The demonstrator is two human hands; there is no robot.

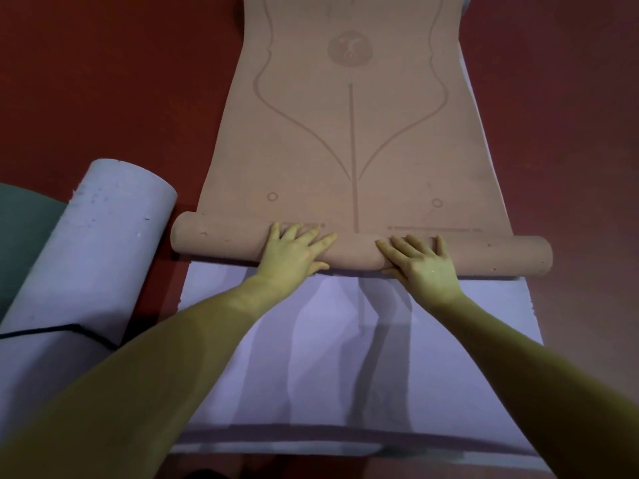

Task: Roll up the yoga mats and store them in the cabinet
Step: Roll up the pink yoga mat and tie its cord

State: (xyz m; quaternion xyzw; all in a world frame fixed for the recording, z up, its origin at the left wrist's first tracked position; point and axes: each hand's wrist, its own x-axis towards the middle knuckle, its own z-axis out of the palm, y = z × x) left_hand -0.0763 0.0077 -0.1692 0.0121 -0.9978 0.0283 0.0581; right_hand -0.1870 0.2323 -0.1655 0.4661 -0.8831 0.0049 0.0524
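Head view: a person's two bare arms reach forward over mats on a red floor (103, 81).
Task's thing: pink mat (352, 133) lies flat on a lavender mat (345, 340), its near end turned into a short roll (224, 242) just ahead of the hands.
Left hand (294, 250): fingers spread and straight, palm pressing on top of the roll, left of the centre line.
Right hand (422, 261): likewise spread flat on the roll, right of centre; neither grip curls round anything.
Nearby: a rolled lavender mat (103, 236) lies to the left, near the pink roll's end, with a grey-green mat (24, 223) beside it.
Step in hand: judged early rolling; most of the pink mat is unrolled.
Next move: likely even forward pushes with both palms, keeping the roll's ends square.
Cabinet: not in view.
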